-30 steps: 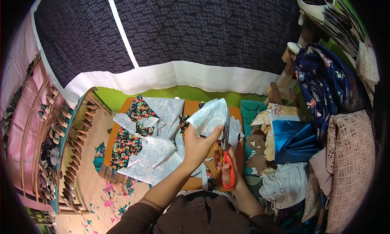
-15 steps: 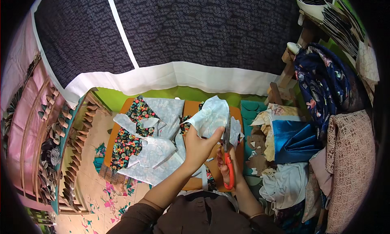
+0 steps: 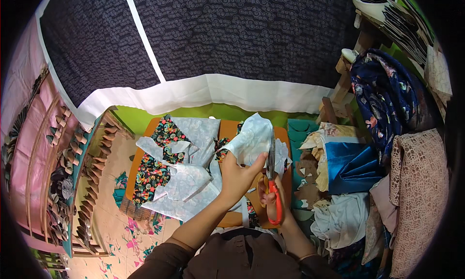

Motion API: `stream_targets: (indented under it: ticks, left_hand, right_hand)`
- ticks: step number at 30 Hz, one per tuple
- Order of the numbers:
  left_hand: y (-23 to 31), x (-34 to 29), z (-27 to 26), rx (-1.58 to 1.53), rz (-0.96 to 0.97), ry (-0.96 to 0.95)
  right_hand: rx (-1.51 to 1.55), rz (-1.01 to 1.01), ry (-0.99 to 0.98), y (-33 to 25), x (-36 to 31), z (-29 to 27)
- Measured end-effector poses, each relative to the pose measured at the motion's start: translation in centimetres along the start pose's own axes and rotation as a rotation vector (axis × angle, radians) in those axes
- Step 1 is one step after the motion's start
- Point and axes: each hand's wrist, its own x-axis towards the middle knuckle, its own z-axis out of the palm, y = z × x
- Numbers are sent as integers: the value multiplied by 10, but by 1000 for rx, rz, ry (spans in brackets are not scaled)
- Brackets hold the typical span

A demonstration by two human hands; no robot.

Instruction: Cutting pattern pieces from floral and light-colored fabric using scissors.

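Note:
My left hand (image 3: 240,177) grips a pale blue-white piece of fabric (image 3: 252,136), thumb on top and fingers behind it. Red-handled scissors (image 3: 274,201) are in my right hand (image 3: 269,194), their blades pointing away from me along the right edge of that piece. Whether the blades bite into the cloth I cannot tell. Beneath my hands, on an orange-brown work surface (image 3: 226,130), lie floral-print fabric pieces (image 3: 150,177), dark with bright flowers on one side, and their pale undersides (image 3: 186,182).
Racks of shoe lasts (image 3: 92,182) stand at the left, with colourful scraps (image 3: 140,230) on the floor nearby. At the right are folded blue satin (image 3: 351,165), crumpled white cloth (image 3: 341,218) and a hanging lace cloth (image 3: 419,182). A dark patterned curtain (image 3: 242,37) hangs ahead.
The scissors' handles have shifted slightly to the right in my right hand. My left hand and the fabric piece have barely moved.

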Motion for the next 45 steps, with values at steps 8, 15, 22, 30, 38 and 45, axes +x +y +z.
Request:
stream_targets:
  ticks: [8,15,22,30,38,45]
  left_hand:
    - [3,0,-1,-37,-50,-30]
    - [8,1,-1,-41,-107,-26]
    - [5,3,0,-323,-180,108]
    - [13,1,12,-365,-145,327]
    - [15,-3,14,-388,-141,358]
    - [21,-2,10,-396,-186,276]
  right_hand:
    - [-24,-30,32,-7,3,3]
    - [24,43,53,-8,1,2]
    - [-156,12,83,-5,2,2]
    - [-189,27,68,-7,5,14]
    - [-196,9,96,-9,4,14]
    - [-118,17,68,-8,3,18]
